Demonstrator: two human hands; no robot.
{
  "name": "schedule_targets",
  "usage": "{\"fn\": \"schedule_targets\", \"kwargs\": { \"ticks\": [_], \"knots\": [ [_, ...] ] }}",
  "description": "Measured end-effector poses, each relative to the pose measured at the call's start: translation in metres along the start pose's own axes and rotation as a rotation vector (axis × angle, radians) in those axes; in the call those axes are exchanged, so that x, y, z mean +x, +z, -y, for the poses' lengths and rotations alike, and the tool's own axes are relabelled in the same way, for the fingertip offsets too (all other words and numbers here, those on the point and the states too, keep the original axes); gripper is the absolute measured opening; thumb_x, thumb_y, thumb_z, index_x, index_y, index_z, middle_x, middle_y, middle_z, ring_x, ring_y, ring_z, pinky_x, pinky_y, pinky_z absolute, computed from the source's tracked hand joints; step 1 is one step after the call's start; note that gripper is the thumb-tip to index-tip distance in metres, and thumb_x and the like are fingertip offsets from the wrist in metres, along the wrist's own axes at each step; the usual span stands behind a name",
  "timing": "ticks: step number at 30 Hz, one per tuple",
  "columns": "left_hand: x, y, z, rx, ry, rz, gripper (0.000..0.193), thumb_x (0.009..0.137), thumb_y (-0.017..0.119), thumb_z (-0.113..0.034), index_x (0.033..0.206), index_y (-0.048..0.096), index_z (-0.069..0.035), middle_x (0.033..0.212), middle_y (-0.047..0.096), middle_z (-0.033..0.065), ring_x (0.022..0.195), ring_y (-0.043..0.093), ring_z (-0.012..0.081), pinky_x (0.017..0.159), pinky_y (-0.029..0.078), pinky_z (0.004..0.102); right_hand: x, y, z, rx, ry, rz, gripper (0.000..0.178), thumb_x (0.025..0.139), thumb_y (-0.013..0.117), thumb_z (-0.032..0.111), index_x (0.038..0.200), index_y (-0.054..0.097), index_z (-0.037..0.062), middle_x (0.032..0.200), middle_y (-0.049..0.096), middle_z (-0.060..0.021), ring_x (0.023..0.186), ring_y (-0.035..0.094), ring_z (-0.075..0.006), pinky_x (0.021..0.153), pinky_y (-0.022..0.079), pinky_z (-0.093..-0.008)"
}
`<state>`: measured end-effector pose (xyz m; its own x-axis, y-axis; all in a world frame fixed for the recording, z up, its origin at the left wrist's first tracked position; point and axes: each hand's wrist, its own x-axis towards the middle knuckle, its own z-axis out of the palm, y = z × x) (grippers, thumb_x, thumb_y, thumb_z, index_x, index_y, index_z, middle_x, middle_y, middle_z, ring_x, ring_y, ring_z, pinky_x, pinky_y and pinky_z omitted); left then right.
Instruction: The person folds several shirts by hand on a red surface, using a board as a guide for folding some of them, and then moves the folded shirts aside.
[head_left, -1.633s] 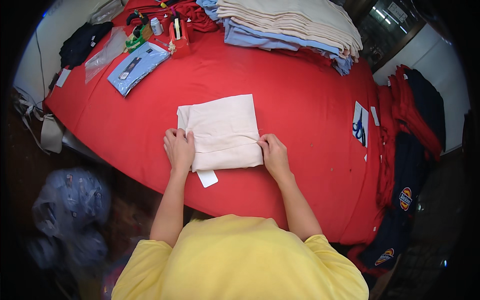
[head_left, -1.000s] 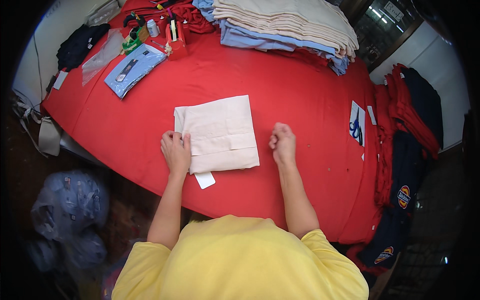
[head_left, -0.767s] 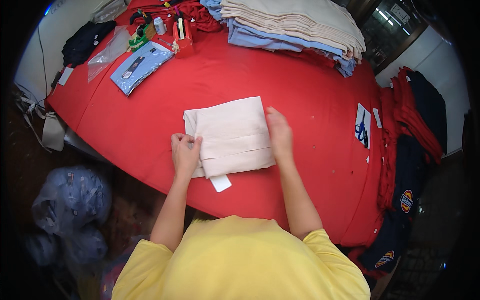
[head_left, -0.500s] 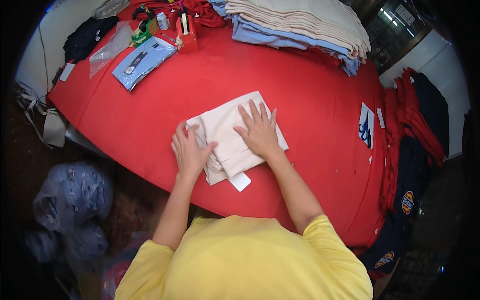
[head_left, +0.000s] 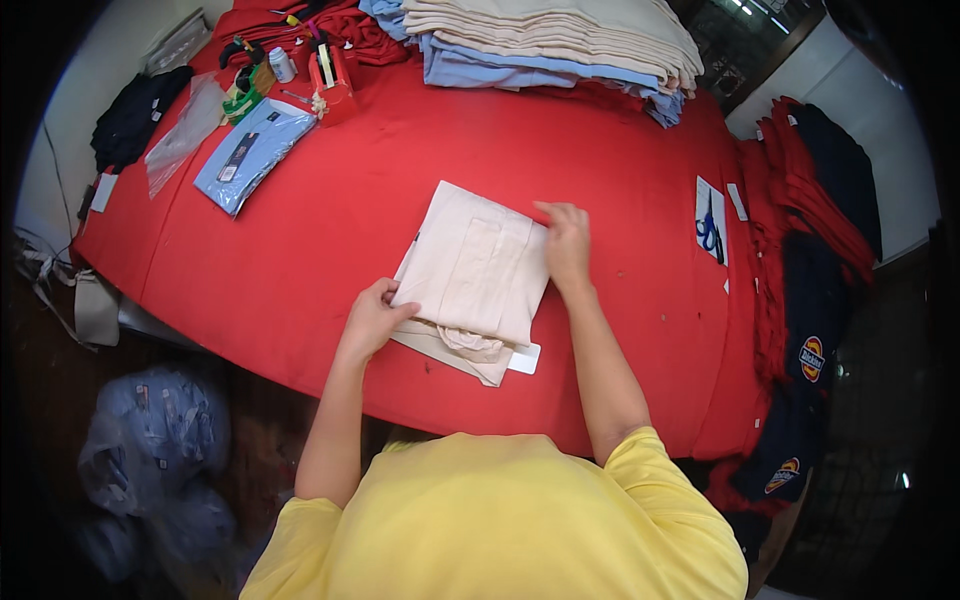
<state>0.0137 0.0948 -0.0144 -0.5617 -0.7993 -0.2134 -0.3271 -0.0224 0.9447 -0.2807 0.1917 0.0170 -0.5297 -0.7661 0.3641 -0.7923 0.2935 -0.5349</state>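
A folded cream shirt [head_left: 462,262] lies on the red-covered table in front of me, its patch pocket facing up. Near its lower left corner, my left hand [head_left: 374,318] is closed on the edge, thumb on top. My right hand [head_left: 568,246] is beside the upper right edge, fingers bent and apart above the corner; its thumb is mostly hidden. Bunched cloth of the same cream colour sticks out below the folded panel. A white card [head_left: 525,359] pokes out at the lower right.
Stacked cream garments [head_left: 560,35] rest on blue ones [head_left: 490,66] at the back. A bagged blue shirt [head_left: 252,155] and red tape dispenser [head_left: 330,88] are back left. Blue scissors [head_left: 709,232] lie right on white paper. Bagged clothes [head_left: 160,430] sit on the floor at left.
The shirt has been turned, and its pocket panel now faces up. My left hand has closed on its edge. My right hand has moved off the cloth's middle to its right side.
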Motion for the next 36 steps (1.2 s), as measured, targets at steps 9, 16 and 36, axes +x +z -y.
{"fn": "schedule_targets", "kwargs": {
  "ticks": [9, 16, 36],
  "knots": [
    [0.000, -0.013, -0.001, -0.359, -0.088, 0.089, 0.016, 0.086, 0.069, -0.008, 0.096, 0.059, -0.001, 0.079, 0.059, 0.0017, 0.068, 0.055, 0.0068, 0.063, 0.046, 0.0210, -0.084, -0.004, -0.055, -0.193, 0.003, 0.086, 0.047, 0.091, 0.044, 0.000, 0.136, 0.049, 0.0079, 0.146, 0.044, -0.0116, 0.141, 0.031, -0.0265, 0.119, 0.013, -0.0459],
    [0.013, -0.045, 0.002, -0.178, -0.090, 0.479, 0.023, 0.086, 0.066, -0.002, 0.107, 0.058, 0.001, 0.083, 0.061, 0.0027, 0.070, 0.057, 0.0073, 0.067, 0.048, 0.0224, -0.189, -0.086, 0.026, -0.197, 0.214, 0.162, 0.030, 0.084, 0.067, 0.014, 0.112, 0.066, 0.0026, 0.108, 0.063, -0.0089, 0.097, 0.058, -0.0216, 0.091, 0.042, -0.0371],
    [-0.001, -0.029, 0.009, -0.006, 0.352, 0.285, 0.028, 0.088, 0.068, -0.017, 0.103, 0.062, 0.007, 0.101, 0.050, 0.0050, 0.079, 0.052, 0.0113, 0.070, 0.045, 0.0276, -0.204, 0.012, 0.075, 0.152, 0.173, -0.051, 0.035, 0.092, 0.063, 0.023, 0.107, 0.060, -0.0091, 0.088, 0.053, -0.0096, 0.053, 0.055, -0.0137, 0.050, 0.047, -0.0274]
  ]
}}
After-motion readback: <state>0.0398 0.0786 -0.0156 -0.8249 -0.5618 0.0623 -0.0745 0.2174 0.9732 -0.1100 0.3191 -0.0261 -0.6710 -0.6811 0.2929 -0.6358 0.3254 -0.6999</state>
